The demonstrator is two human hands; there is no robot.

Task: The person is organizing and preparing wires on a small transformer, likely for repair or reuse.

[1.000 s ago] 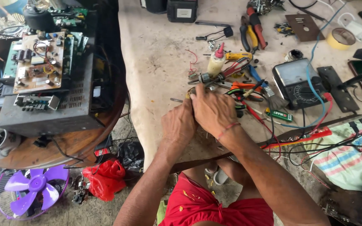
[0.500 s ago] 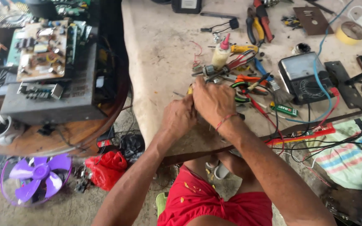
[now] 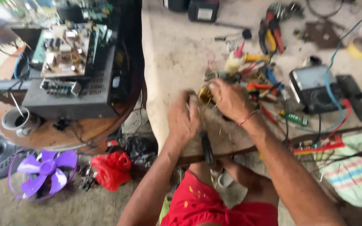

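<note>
Since a second ago your left hand has shifted onto the black-handled tool at the pale cloth-covered bench edge, while your right hand stays pinched on the small yellow wired part.

Purple fan blade on floor (red bag beside); cup.
</note>
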